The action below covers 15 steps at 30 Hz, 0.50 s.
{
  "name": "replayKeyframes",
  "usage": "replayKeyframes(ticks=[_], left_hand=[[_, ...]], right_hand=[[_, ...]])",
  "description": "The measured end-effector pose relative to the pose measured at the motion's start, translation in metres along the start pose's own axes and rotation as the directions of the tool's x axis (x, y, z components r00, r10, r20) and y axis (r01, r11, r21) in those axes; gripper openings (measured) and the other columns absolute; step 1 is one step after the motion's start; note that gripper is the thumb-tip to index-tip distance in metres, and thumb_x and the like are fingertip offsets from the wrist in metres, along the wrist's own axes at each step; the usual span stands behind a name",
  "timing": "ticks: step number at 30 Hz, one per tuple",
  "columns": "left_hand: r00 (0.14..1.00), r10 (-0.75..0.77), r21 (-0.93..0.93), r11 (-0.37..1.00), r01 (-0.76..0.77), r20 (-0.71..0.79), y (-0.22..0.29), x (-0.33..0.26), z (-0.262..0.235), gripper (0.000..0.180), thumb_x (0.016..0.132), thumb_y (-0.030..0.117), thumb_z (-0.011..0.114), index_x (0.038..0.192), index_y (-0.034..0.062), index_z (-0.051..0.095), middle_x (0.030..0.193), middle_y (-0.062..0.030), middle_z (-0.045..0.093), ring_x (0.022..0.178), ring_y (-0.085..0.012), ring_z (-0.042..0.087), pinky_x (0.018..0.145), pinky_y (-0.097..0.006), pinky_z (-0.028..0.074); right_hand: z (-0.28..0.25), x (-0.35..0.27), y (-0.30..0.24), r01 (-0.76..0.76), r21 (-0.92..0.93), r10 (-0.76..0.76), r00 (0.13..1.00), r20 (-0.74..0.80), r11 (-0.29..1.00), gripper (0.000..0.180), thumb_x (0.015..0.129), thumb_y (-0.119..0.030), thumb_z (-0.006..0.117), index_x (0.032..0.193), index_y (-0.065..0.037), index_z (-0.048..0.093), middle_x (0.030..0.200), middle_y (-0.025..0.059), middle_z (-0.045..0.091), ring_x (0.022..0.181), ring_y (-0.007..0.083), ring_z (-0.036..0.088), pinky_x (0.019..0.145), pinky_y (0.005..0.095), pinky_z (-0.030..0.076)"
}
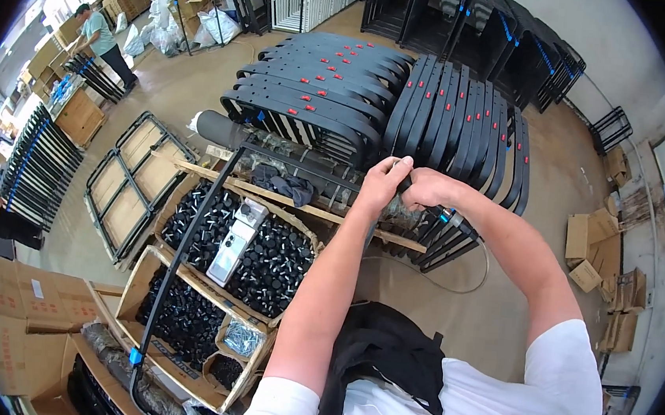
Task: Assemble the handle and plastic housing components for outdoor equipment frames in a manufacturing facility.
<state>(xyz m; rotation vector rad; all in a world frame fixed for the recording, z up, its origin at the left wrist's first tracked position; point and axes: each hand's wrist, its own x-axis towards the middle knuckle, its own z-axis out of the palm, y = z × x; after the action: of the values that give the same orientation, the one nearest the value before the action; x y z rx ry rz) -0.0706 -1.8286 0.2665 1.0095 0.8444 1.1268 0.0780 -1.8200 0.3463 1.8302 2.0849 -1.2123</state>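
Observation:
My left hand (383,183) is closed at the end of a bent black metal tube frame (192,235). The frame runs left from there, then curves down past the parts boxes. Close beside it, my right hand (431,190) is wrapped round a dark hand-held tool (444,215) with a blue and silver fitting, mostly covered by the fingers. A thin hose (487,262) loops over the floor below that wrist. The two hands nearly touch, so the spot where tool and frame meet is hidden. Just beyond them stand rows of black curved frames (314,105) with red tabs.
Open cartons at left hold black knobbed bolts (268,269) and small silver screws (242,338). A silver box-shaped object (234,246) lies on the bolts. Behind them is a dark roll (225,128). A person (103,41) stands far left; cardboard boxes (592,238) line the right wall.

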Motion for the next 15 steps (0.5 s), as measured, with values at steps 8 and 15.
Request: replayKeyframes(ticks=[8, 15], left_hand=[[0.977, 0.143, 0.016, 0.990, -0.143, -0.158, 0.048, -0.001, -0.020, 0.030, 0.102, 0.032, 0.071, 0.092, 0.0034, 0.071, 0.085, 0.0046, 0.061, 0.081, -0.0065, 0.051, 0.073, -0.028, 0.045], [0.853, 0.195, 0.021, 0.977, -0.211, -0.483, 0.099, 0.027, -0.210, 0.031, 0.102, 0.033, 0.070, 0.092, 0.0046, 0.070, 0.086, 0.0011, 0.064, 0.080, -0.0093, 0.056, 0.073, -0.029, 0.048]], right_hand=[[-0.013, 0.010, -0.050, 0.108, -0.078, -0.113, 0.991, -0.066, 0.991, 0.027, 0.076, -0.017, 0.068, 0.084, 0.008, 0.070, 0.075, 0.0138, 0.073, 0.060, 0.0228, 0.070, 0.058, 0.0379, 0.055], [0.005, 0.147, -0.221, 0.350, -0.141, -0.334, 0.934, 0.129, 0.926, 0.033, 0.084, -0.024, 0.066, 0.085, 0.009, 0.068, 0.074, 0.0147, 0.074, 0.055, 0.0236, 0.071, 0.056, 0.0386, 0.057]])
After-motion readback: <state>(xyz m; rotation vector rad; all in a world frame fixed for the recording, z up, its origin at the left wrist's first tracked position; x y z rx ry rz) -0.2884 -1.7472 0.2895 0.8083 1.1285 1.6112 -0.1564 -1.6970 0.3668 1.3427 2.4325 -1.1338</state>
